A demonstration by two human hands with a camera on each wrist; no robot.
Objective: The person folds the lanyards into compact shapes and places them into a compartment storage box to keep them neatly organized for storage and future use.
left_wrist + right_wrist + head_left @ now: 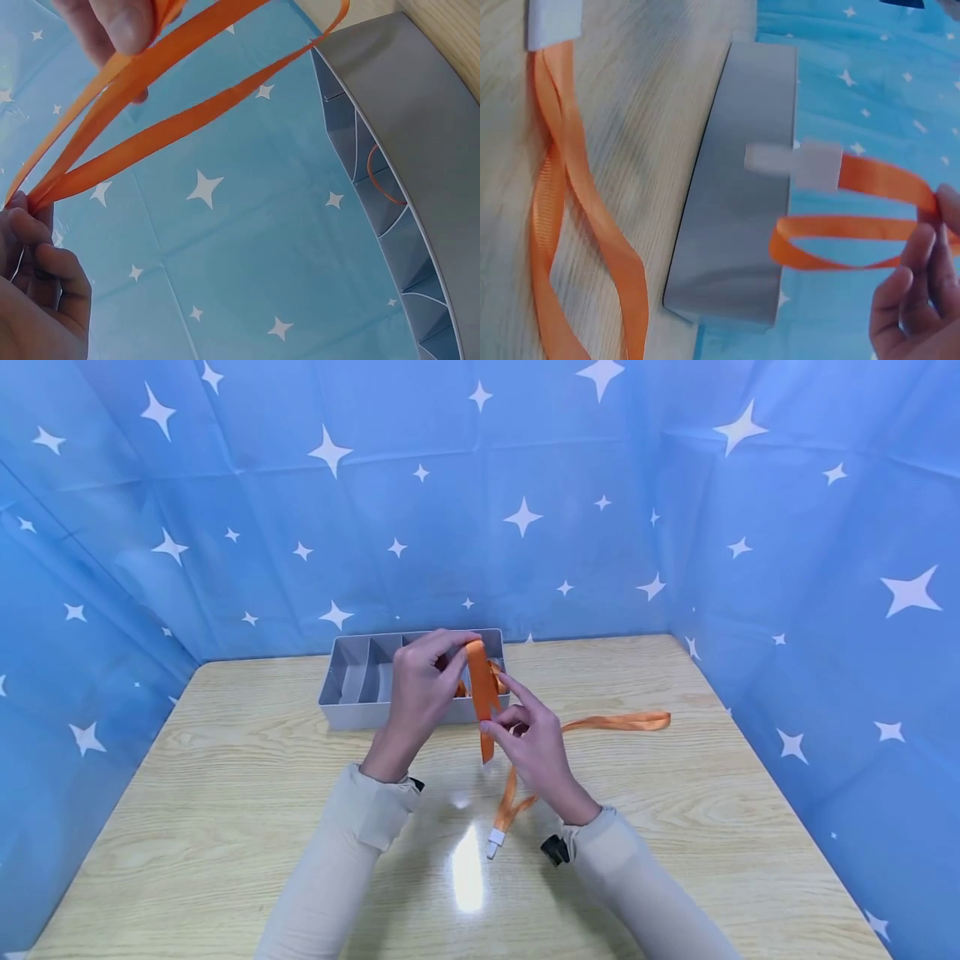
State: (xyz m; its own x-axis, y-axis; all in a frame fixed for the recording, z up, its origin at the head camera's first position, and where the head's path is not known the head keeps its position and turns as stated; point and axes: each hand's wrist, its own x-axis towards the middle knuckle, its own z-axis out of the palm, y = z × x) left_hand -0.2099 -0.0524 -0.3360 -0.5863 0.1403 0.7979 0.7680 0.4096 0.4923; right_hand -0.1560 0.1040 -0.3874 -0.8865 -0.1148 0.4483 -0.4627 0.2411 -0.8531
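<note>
In the head view, my left hand (426,681) pinches the top of a folded orange lanyard (480,681), raised in front of the box. Lower down, my right hand (531,745) grips the same strap with thumb and curled fingers, its index finger pointing up beside the band. From the left wrist view, strands of the strap (157,142) spread between the left hand (41,281) and the right hand (112,26). A white clip (817,165) hangs from the strap near the right hand (919,292) in the right wrist view.
Behind the hands stands a grey divided box (352,717), with orange strap in its right-hand part. Another orange lanyard (508,802) lies on the wooden table (247,793), its white clip (496,840) toward me and a loop stretching right. A blue starred curtain (450,552) surrounds the table.
</note>
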